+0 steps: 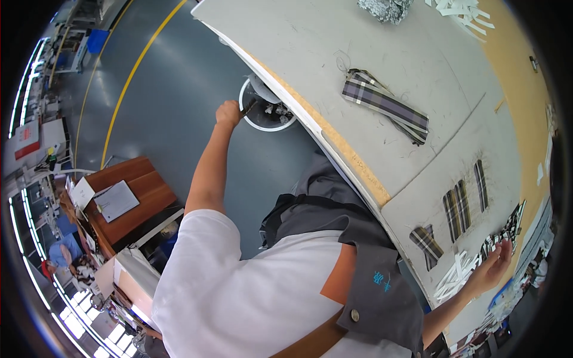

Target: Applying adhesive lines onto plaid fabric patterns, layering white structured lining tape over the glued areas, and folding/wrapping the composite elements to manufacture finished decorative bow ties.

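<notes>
Out over the floor, my left hand (228, 113) is closed at the rim of a round white bin (243, 113) with dark and pale scraps in it. A thin dark strip shows by its fingers, too small to name. My right hand (490, 271) has its fingers stretched out over the right part of the table, close to a black-and-white checked fabric piece (512, 225) and a heap of white paper strips (456, 275). Beside them lie plaid fabric strips (457, 209). Farther up the table rests a small stack of grey plaid strips (387, 108).
The pale worktable (286, 30) runs diagonally along my body. Crumpled silvery material (385, 9) and more white strips (462, 12) lie at its far end. Behind on the left stands a brown wooden desk (146, 185) with a clipboard (117, 201). Another person (64, 252) works at the far left.
</notes>
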### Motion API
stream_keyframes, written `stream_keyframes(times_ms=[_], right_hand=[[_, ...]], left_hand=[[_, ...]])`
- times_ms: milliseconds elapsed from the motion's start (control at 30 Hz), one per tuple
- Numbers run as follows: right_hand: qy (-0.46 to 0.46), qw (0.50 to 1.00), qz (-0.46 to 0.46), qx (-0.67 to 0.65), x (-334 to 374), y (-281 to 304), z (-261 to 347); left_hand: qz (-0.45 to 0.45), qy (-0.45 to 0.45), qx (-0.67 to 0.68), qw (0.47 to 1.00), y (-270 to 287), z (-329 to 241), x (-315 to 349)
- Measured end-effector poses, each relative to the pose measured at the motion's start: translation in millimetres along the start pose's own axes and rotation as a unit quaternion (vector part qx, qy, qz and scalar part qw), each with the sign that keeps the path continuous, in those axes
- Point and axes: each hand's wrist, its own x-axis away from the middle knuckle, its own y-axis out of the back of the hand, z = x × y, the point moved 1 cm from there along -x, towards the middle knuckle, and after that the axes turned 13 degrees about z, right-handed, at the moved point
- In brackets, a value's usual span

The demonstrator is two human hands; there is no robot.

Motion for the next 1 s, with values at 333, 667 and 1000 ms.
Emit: stream_keyframes(times_ms=[333, 667, 1000], right_hand=[[-0.028, 0.999, 0.007, 0.014, 11, 2, 12], [0.026, 0.999, 0.04, 0.009, 0, -21, 25], [0.105, 0.991, 0.077, -0.042, -6, -57, 66]], left_hand=[[-0.01, 0.035, 0.133, 0.99, -61, 9, -58], [-0.307, 0.01, 0.347, 0.886, -14, 31, 10], [-0.405, -0.343, 0.377, 0.759, 171, -103, 184]])
